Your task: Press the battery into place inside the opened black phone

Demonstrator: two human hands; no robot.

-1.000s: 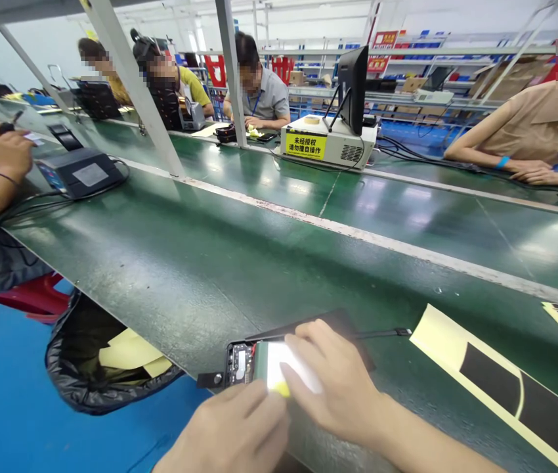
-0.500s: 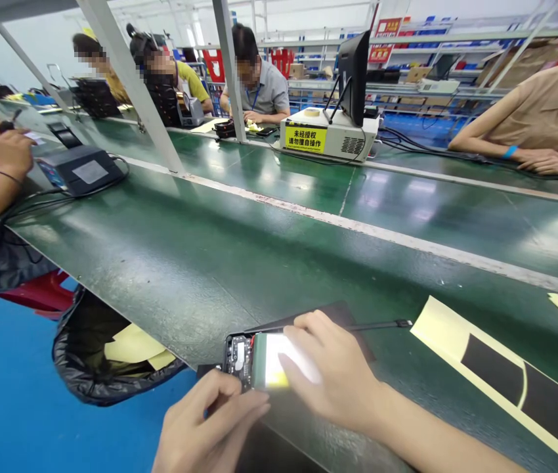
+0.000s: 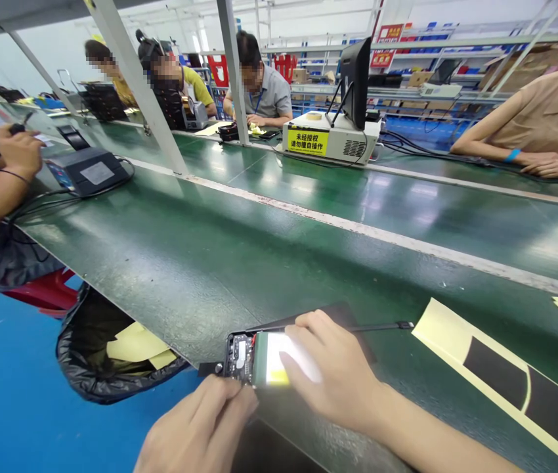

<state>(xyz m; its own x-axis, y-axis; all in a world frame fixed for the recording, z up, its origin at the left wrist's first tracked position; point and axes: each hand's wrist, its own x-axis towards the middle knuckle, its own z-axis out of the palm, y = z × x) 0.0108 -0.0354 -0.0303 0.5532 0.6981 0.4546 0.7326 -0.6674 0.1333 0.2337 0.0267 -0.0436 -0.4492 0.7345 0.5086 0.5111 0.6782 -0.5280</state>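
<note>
The opened device (image 3: 254,358) lies at the near edge of the green bench (image 3: 269,249), partly over a black mat (image 3: 338,314), its long axis running along that edge and its exposed circuit end toward the black waste bag (image 3: 96,368) below the edge. The right hand (image 3: 333,374) lies flat on the device's pale middle, fingers spread and pressing, closed on nothing. The left hand (image 3: 200,427) has its fingertips at the circuit end; whether they pinch anything, I cannot tell. Beyond the device the bench is open up to the white stripe (image 3: 358,230). A yellow-and-black sheet (image 3: 495,368) lies right of the device, apart from it.
</note>
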